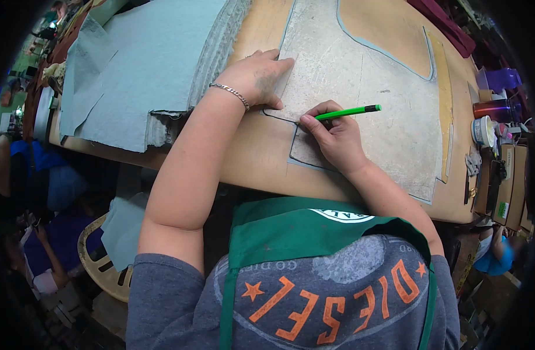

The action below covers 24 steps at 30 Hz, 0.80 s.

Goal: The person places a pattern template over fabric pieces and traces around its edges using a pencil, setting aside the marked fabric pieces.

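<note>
A large, scuffed off-white pattern sheet [390, 128] with dark edges lies on the table. Slivers of light blue material [377, 49] show along its outline. My left hand [259, 76] rests on the pattern's left edge with its fingers spread. In my right hand [342, 143] a green pencil [355, 111] is gripped, its black-banded end pointing right. That hand sits at a notch in the pattern's lower left edge; the pencil's tip is hidden by my fingers.
A thick stack of light blue sheets [145, 64] covers the table's left side. A narrow yellowish strip [445, 105] lies along the pattern's right edge. At far right are a white tub [483, 132], a tumbler [498, 109] and cardboard boxes [515, 184]. A plastic chair [98, 274] stands below left.
</note>
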Motion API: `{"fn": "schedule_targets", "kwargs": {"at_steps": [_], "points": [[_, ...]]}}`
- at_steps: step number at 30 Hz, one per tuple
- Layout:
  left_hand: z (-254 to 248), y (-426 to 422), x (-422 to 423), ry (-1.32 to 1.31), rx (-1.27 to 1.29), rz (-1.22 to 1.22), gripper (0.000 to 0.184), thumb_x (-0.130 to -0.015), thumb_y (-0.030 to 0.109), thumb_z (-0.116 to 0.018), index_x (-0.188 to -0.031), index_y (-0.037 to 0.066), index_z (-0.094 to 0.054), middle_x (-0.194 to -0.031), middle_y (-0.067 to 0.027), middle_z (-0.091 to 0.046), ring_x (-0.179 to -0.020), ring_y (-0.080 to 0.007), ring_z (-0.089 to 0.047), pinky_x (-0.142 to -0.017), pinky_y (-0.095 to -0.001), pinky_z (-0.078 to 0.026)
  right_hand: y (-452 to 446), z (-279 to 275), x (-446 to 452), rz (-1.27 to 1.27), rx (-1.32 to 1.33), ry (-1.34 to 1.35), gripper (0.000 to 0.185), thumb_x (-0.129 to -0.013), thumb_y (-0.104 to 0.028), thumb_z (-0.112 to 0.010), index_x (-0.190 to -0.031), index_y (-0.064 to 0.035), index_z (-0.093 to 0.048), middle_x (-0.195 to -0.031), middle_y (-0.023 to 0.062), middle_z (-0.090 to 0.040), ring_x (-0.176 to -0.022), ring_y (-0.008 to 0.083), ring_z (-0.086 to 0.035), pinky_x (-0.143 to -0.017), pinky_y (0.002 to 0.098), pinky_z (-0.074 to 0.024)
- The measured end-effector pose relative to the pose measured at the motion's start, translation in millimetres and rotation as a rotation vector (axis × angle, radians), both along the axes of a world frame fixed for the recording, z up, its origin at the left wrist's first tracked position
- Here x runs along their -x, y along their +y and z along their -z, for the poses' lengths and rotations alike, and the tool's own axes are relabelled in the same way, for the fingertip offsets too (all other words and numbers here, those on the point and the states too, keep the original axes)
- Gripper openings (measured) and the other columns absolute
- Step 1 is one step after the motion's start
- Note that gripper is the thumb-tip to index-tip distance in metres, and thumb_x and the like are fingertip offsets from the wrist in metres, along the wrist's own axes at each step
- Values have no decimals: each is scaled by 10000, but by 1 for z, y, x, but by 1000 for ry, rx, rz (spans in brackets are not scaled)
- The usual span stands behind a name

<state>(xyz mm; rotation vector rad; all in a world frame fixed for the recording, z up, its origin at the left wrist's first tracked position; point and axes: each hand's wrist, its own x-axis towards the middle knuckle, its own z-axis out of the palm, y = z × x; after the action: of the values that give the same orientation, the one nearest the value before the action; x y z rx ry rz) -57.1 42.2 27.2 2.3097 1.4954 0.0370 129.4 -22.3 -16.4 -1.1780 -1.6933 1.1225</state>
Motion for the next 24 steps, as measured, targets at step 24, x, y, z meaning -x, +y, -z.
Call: {"fn": "schedule_targets", "kwargs": {"at_steps": [24], "points": [[6,-1,4,-8,-19,10,797,-587,217,-766,-1285,148,-388,-1335,-189,-329,-1219,-324,-347,-991,-329,-337,-33,-9,-20,-101,80,100,141,-785,-121,-648,-779,-10,-560,-674,49,-569,-611,95,-513,-564,230,-419]]}}
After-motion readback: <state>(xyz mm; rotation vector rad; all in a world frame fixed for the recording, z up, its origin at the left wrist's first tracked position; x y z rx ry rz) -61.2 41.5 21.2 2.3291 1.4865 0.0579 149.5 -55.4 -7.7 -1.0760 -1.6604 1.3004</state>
